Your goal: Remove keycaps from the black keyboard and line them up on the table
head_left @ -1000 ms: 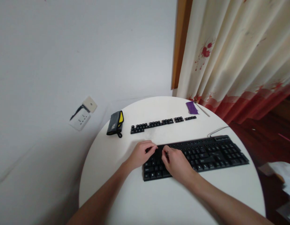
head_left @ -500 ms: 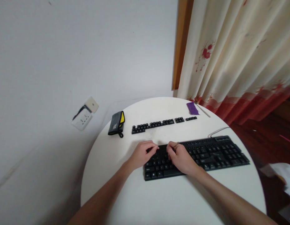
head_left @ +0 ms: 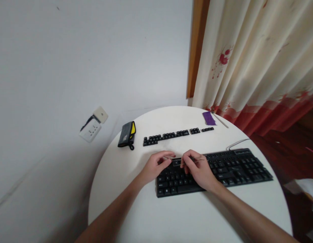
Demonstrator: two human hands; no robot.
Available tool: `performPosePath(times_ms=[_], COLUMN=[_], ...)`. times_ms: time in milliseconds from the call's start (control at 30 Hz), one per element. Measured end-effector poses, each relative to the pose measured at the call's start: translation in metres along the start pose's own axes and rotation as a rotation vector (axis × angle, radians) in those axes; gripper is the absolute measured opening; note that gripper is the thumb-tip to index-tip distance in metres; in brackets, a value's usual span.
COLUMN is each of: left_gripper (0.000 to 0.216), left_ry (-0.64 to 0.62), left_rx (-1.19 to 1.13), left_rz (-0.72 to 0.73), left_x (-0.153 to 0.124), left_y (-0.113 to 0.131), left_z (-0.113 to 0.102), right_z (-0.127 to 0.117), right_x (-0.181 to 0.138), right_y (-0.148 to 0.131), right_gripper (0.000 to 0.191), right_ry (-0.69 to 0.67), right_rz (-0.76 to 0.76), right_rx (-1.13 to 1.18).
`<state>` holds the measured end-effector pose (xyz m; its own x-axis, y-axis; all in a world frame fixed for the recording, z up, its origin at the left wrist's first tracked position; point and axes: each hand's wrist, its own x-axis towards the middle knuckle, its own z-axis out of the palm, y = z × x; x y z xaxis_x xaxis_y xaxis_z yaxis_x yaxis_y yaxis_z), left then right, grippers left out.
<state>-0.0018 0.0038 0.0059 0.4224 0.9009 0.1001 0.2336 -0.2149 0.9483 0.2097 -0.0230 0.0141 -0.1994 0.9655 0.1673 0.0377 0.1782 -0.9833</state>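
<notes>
In the head view my right hand (head_left: pixel 197 168) pinches a thin wire keycap puller (head_left: pixel 199 158) over the left half of the black keyboard (head_left: pixel 232 165). At the puller's wire end is a black keycap (head_left: pixel 176 162), raised near the keyboard's upper left. My left hand (head_left: pixel 156 165) is close beside that keycap, at the keyboard's left end. Its thumb and fingers are apart, and I make out nothing held between them. Behind the keyboard, loose black keycaps (head_left: pixel 168 135) lie in rows on the white round table (head_left: pixel 156 219).
A grey pouch with yellow inside (head_left: pixel 127 134) lies at the table's left back. At the back right are a purple cloth (head_left: pixel 209 118) and a thin pale stick (head_left: pixel 220 120). The keyboard cable (head_left: pixel 238 142) curves off its back. A wall and curtain (head_left: pixel 237 67) border the table.
The wire puller and the keycap at its end now show between my hands. My right hand has turned and lifted slightly, and my left fingers have parted. The view has shifted a little.
</notes>
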Motion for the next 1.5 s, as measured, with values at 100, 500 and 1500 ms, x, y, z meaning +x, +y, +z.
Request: performPosePath(times_ms=[100,500,1500], left_gripper=[0.045,0.037,0.028], left_ry=[-0.062,-0.099,-0.093], left_rx=[-0.189,-0.281,-0.227], left_rz=[-0.023,-0.107,-0.117], left_x=[0.001,-0.003,0.0], left_y=[0.0,-0.008,-0.007], left_z=[-0.002,-0.001,0.003], right_z=[0.002,0.008,0.019], right_x=[-0.004,-0.01,-0.013], right_y=[-0.003,0.002,0.007], right_gripper=[0.026,0.019,0.021], right_ry=[0.006,0.002,0.104], right_rz=[-0.045,-0.143,-0.139], right_rx=[-0.027,-0.086,-0.164])
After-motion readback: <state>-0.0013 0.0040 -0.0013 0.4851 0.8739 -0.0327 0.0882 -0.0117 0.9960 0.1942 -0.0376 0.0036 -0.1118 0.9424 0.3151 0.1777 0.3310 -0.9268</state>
